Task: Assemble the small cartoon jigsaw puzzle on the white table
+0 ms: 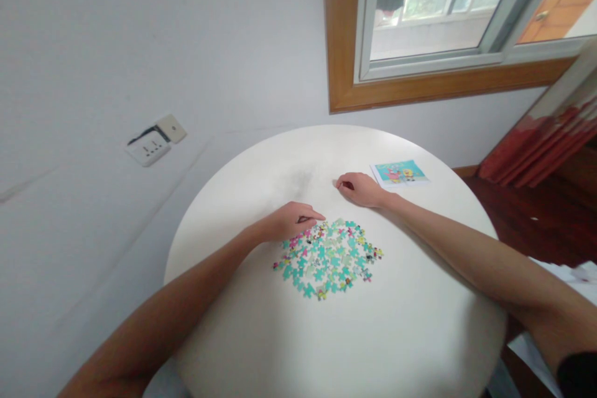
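A loose spread of jigsaw puzzle pieces (333,259), mostly turquoise with some pink, yellow and pale green ones, lies on the white round table (401,336). At the upper left edge of the spread is my left hand (293,222), its index finger stretched out over the pieces and the other fingers partly curled. My right hand (359,189) rests on the table beyond the pieces, fingers curled in and closed; whatever may be between the fingertips is too small to make out. Beside that wrist lies a turquoise picture card (401,173) with pink and yellow cartoon figures.
A white wall (224,43) with a socket (149,146) stands behind and left of the table. Above the far edge is a wood-framed window (342,43). A red and white curtain (536,143) hangs at right, with white papers (569,273) below table level.
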A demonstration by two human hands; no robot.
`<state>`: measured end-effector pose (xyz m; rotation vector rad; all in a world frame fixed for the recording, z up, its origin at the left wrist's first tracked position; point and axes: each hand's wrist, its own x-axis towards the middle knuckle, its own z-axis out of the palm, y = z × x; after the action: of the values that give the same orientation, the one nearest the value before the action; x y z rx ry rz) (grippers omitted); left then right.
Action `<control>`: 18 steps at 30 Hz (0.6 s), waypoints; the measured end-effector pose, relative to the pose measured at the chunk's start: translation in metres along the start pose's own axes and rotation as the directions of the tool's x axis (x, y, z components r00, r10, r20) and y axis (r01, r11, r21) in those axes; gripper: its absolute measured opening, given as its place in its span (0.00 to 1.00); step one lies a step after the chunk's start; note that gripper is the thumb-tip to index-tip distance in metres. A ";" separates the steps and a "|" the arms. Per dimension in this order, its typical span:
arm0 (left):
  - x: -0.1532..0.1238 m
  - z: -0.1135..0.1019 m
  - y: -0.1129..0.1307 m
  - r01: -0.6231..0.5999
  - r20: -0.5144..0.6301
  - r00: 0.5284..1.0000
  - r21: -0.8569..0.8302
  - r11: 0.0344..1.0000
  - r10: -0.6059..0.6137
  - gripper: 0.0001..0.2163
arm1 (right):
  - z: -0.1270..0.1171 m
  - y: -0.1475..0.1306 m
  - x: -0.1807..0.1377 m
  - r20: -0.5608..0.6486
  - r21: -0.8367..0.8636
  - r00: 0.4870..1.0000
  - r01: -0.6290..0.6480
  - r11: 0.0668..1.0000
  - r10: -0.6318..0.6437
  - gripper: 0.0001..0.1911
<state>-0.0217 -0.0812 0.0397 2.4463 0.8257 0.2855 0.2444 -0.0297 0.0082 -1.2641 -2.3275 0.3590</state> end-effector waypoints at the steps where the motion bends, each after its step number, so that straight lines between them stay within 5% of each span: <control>1: 0.000 0.000 -0.001 0.018 -0.024 1.000 -0.002 1.000 -0.018 0.14 | 0.000 0.001 0.000 -0.002 0.001 1.000 0.003 1.000 -0.003 0.11; 18: 0.001 -0.002 -0.009 -0.025 -0.032 0.999 -0.098 0.995 0.022 0.11 | -0.002 -0.001 0.000 0.012 -0.016 1.000 -0.016 1.000 0.016 0.11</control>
<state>-0.0259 -0.0736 0.0365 2.3665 0.7780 0.3644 0.2446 -0.0306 0.0099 -1.2926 -2.3358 0.3549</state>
